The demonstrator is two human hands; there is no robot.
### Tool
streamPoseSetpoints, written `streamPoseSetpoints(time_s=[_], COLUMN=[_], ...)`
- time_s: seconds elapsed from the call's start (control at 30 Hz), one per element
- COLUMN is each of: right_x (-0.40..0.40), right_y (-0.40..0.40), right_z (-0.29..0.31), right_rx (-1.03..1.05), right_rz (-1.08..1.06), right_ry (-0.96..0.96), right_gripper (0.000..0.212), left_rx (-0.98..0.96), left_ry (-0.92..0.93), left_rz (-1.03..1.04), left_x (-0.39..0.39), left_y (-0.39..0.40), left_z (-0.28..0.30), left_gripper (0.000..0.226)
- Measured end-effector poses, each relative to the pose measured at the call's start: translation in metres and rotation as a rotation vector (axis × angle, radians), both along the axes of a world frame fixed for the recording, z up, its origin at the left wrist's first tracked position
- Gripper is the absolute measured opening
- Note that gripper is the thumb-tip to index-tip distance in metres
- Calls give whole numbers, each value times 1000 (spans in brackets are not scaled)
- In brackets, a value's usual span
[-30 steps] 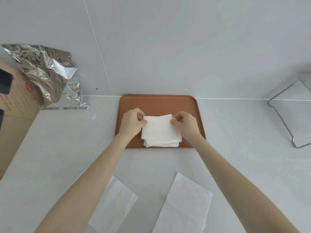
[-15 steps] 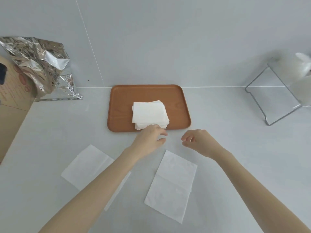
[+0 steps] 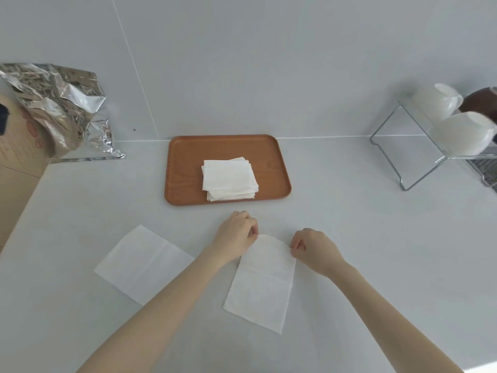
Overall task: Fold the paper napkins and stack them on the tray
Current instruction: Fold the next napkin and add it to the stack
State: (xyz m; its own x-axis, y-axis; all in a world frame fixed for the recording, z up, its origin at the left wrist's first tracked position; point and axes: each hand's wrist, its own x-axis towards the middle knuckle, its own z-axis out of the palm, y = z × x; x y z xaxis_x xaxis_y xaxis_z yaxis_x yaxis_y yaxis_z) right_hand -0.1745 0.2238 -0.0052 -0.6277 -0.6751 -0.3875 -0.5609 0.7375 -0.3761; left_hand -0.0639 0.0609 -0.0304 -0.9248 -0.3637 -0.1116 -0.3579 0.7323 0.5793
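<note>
Both hands pinch the far corners of 1 flat napkin [image 3: 262, 281] on the counter [image 3: 363, 238]: the left hand [image 3: 236, 234] grips the far-left corner and the right hand [image 3: 313, 247] the far-right, fingers closed on the paper. A second unfolded napkin [image 3: 139, 262] lies apart to the left; the folded stack [image 3: 228, 179] sits on the tray [image 3: 185, 168]. For a clean fold, the 2 pinched corners should probably be drawn evenly toward the near edge, aligned, then creased.
</note>
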Motion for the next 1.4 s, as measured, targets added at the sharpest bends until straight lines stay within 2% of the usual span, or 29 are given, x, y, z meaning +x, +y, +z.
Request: streamPoseSetpoints(time_s=[0.17, 0.33, 0.43, 0.57, 0.83, 0.97, 1.13, 1.27, 1.4], right_x=[-5, 5, 17, 34, 56, 53, 39, 28, 28], right_y=[-28, -59, -63, -47, -13, -16, -45, -69, -81], right_z=[28, 72, 91, 85, 30, 21, 16, -3, -18], right_rx=[-352, -706, -819, -764, -560, -546, -559, -477, -353], right_rz=[-162, -192, -153, -51, -18, -27, -33, -29, 13], right_ry=[-191, -275, -293, -290, -394, -396, -342, -251, -76], right_gripper=[14, 19, 25, 19, 21, 22, 27, 14, 26], left_rx=[357, 436, 446, 381, 420, 408, 340, 255, 119], left_ry=[140, 348, 431, 346, 120, 111, 104, 35, -9], left_rz=[201, 316, 304, 266, 237, 271, 324, 338, 355], left_x=[15, 38, 56, 83, 117, 115, 94, 78, 73], left_y=[-27, -56, -59, -44, -16, -23, -46, -58, -58], left_z=[31, 84, 109, 108, 47, 42, 41, 28, 14], left_gripper=[8, 26, 26, 16, 27, 19, 10, 11, 30])
